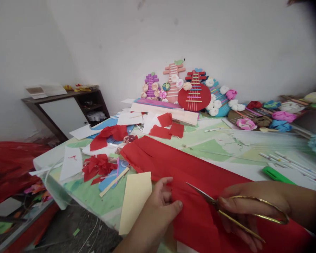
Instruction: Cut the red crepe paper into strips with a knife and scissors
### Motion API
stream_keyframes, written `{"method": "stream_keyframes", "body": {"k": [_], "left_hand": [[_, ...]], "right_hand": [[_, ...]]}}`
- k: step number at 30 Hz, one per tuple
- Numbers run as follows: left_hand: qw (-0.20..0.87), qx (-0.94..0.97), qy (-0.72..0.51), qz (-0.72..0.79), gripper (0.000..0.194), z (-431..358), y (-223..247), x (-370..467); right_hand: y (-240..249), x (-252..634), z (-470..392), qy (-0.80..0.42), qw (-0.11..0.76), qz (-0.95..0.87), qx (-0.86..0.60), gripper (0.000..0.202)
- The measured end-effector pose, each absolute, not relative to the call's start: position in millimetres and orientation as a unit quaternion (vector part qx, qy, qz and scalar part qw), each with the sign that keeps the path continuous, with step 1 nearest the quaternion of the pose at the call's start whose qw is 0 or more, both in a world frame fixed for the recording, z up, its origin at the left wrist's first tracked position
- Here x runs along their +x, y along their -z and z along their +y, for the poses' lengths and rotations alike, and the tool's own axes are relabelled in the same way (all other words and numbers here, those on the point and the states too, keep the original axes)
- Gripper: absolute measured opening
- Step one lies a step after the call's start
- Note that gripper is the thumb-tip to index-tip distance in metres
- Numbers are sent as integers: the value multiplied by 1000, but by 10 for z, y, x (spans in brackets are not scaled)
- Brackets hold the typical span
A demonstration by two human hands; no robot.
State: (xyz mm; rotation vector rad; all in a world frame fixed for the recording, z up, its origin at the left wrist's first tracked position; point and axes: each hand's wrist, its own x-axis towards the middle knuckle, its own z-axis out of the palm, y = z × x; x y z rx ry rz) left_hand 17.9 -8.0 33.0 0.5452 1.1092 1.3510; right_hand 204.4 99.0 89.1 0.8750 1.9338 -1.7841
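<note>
A large sheet of red paper (158,156) lies across the table in front of me, with a lower flap partly separated near my hands. My left hand (160,207) is at the left edge of this flap, its fingers curled and the thumb lying over the red paper. In my right hand (250,207) is a pair of scissors (212,200) with gold handles. The scissor blades look closed and point left over the sheet, toward my left hand. A cream card (135,200) lies just left of my left hand.
Red scraps (98,167) and white card pieces (71,163) litter the table's left side. Several decorated paper instruments (195,95) lean on the wall. At right are a green cutter (277,175) and thin white sticks (300,165). A low cabinet (63,116) stands behind left.
</note>
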Motion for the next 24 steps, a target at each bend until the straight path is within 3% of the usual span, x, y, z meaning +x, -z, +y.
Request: {"method": "stream_keyframes", "body": {"k": [6,15,20,24], "left_hand": [[629,197,-597,456,46,-95,-381,162],[636,154,-601,459,41,-67,-416,110],[664,139,-583,448,46,-46,-301,110],[654,156,-583,457,41,-62,-261,97]], "right_hand": [[-818,1949,960,685,215,618,320,73],[-600,2082,824,772,177,508,339,79],[-435,2072,788,781,155,515,317,77],[-410,1998,758,768,144,546,302,86]]}}
